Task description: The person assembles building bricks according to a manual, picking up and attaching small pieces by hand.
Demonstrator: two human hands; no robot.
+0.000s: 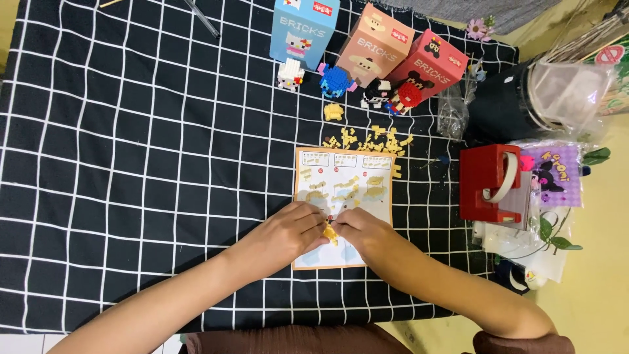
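Note:
My left hand [288,233] and my right hand [362,231] meet over the lower half of an instruction sheet [344,177]. Both pinch a small yellow brick piece [330,233] between their fingertips. Loose yellow bricks [367,139] lie scattered just beyond the sheet's far edge, and a small yellow built part [333,111] sits a little farther away.
A black cloth with white grid [131,164] covers the surface. Three boxes, blue [303,29], tan [375,44] and red [429,64], stand at the back with small brick figures [337,80] in front. A red tape dispenser [488,183] and plastic bags [452,111] sit right.

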